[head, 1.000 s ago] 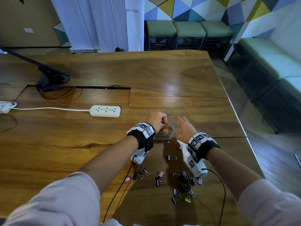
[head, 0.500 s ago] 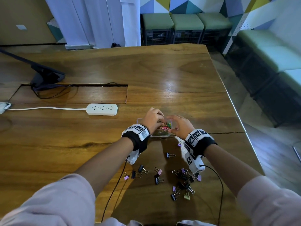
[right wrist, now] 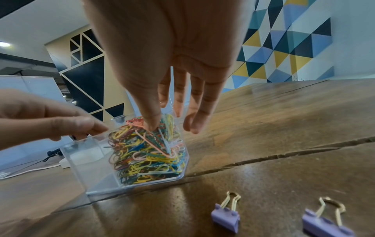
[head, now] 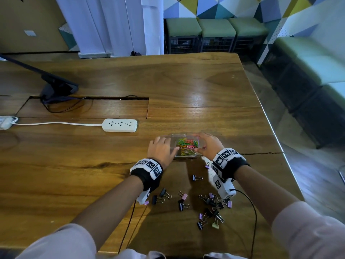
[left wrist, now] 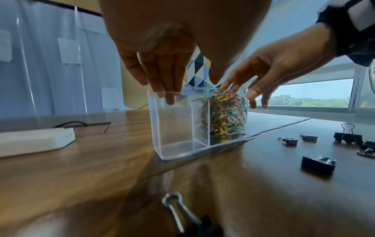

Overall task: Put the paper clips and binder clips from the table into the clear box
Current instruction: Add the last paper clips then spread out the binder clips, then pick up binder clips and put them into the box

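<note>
The clear box (head: 169, 142) stands on the wooden table between my hands, with an empty left compartment (left wrist: 174, 125) and a right one heaped with coloured paper clips (head: 187, 145). My left hand (head: 164, 146) has straight fingers (left wrist: 169, 86) resting on the box's left rim. My right hand (head: 204, 144) is spread over the right side, its thumb (right wrist: 150, 118) pressing on the paper clips (right wrist: 146, 154). Several black and purple binder clips (head: 211, 208) lie scattered on the table nearer to me, behind both wrists.
A white power strip (head: 119, 125) lies to the left beyond the box. A monitor stand (head: 56, 86) with cables sits at the far left. The table's right edge (head: 276, 135) is close. Two purple binder clips (right wrist: 225, 216) lie just in front of the box.
Both hands were bunched together with curled fingers over the box. They have now moved apart to its two sides with fingers straightened, uncovering the paper clips.
</note>
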A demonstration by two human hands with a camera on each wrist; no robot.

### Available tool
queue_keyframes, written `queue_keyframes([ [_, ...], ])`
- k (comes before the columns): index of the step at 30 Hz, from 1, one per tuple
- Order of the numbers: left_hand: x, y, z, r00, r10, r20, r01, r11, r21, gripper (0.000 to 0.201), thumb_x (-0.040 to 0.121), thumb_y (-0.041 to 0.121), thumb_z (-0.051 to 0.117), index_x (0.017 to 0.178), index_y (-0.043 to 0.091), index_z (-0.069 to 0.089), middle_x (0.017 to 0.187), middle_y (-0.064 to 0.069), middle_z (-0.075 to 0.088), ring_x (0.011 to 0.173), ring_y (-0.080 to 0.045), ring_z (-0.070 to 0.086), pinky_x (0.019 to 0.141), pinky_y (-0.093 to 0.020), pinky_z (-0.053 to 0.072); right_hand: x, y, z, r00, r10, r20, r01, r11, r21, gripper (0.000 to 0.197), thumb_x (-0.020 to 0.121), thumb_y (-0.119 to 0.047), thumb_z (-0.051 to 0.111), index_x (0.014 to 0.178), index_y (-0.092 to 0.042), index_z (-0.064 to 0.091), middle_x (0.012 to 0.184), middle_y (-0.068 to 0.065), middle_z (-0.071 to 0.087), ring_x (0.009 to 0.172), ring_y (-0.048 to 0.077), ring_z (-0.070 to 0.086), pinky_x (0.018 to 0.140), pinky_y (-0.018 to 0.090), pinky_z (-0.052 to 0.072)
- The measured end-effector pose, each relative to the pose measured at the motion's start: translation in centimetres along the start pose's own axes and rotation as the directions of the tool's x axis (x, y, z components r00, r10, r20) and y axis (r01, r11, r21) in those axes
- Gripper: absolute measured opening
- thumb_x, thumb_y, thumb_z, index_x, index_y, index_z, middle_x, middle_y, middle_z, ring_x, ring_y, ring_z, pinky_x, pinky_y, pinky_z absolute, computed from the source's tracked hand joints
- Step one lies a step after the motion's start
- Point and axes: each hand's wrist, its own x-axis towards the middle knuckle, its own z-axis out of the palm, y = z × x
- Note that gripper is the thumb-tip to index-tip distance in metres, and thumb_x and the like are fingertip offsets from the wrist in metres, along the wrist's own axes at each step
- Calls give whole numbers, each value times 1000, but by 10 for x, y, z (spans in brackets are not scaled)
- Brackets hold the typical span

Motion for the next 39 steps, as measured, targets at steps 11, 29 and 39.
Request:
queue_keyframes([
  [11, -5, 4, 15, 998, 57, 10, -57, 998, -17, 58, 96, 51, 31, 147, 25, 23, 145, 0, 38, 135, -19, 33, 108, -42, 26, -3, -1, 0, 1000, 2, -9, -2, 1000, -18, 55, 83, -23, 67, 133, -25, 45, 129, 2, 54, 95, 19, 63, 87, 35, 52],
  [29, -4, 10, 14, 989, 141, 38, -145, 982, 123, 60, 94, 53, 31, 146, 23, 25, 143, -5, 37, 134, -24, 29, 108, -47, 24, -11, 10, -5, 984, -51, 173, 88, 973, -214, 86, 87, -11, 58, 148, -33, 2, 147, 9, 35, 114, 26, 56, 94, 35, 50],
  [39, -25, 1, 20, 971, 239, 4, -239, 969, 69, 67, 93, 39, 42, 149, 14, 16, 152, -5, 21, 143, -23, 13, 116, -44, 17, -74, 26, 17, 998, -59, -21, 52, 971, -234, 58, 88, -18, 57, 141, -15, 33, 137, 5, 42, 114, 19, 51, 88, 23, 43],
])
